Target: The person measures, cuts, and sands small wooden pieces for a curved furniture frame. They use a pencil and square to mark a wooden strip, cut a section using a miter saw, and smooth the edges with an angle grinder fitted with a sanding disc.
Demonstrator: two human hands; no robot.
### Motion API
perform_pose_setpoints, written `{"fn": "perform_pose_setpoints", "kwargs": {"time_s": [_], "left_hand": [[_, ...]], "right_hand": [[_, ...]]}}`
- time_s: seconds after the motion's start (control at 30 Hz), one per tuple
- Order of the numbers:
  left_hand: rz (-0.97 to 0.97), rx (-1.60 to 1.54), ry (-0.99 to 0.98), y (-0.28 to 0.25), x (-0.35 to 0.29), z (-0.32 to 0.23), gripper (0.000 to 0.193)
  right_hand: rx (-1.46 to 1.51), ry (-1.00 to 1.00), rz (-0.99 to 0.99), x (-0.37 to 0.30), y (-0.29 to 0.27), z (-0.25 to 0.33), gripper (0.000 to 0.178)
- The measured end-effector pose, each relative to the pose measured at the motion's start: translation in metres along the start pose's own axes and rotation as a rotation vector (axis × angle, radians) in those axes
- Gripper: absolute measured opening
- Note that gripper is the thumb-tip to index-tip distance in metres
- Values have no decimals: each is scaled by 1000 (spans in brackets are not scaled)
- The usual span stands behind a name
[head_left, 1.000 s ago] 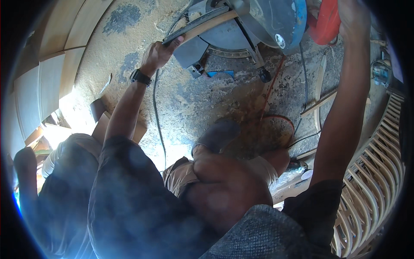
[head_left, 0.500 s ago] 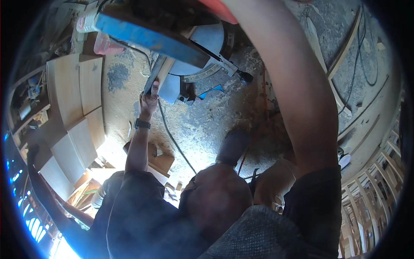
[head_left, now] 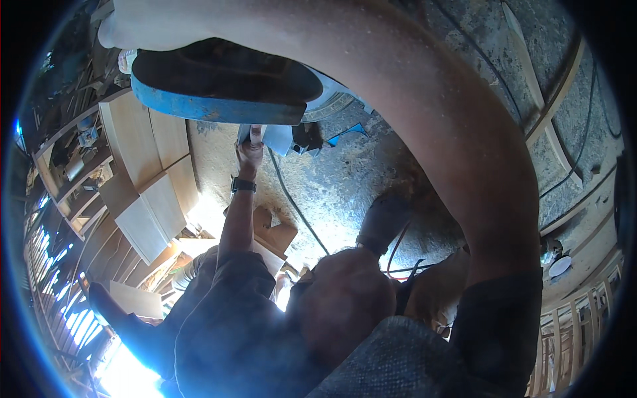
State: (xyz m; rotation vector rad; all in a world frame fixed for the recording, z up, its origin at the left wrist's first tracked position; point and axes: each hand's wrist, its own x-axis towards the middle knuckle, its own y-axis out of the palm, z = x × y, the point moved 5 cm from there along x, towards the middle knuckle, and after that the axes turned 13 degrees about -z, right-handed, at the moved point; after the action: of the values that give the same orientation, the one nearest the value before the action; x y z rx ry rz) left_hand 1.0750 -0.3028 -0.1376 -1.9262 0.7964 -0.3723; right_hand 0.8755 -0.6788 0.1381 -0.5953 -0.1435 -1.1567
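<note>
Narrow strip (head_left: 245, 132) under the saw's blue guard (head_left: 212, 111), mostly hidden — likely light and stiff, best held by its near end. Left hand (head_left: 249, 156) curled round that end; right hand (head_left: 142, 25) at upper left — fingers unseen, can't tell its grip.

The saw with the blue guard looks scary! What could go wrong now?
The left hand is very close to the saw, so it might get badly hurt if it slips. The black cord lies loose on the floor, so someone could trip on it.
</note>
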Motion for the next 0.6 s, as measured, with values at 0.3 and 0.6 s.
{"fn": "perform_pose_setpoints", "kwargs": {"time_s": [0.3, 0.6], "left_hand": [[-11, -7, -50, 0, 0, -20, 77], [-4, -2, -106, 0, 0, -16, 73]], "right_hand": [[-5, 13, 28, -3, 26, -2, 39], [-3, 17, 35, -6, 24, -3, 39]]}}
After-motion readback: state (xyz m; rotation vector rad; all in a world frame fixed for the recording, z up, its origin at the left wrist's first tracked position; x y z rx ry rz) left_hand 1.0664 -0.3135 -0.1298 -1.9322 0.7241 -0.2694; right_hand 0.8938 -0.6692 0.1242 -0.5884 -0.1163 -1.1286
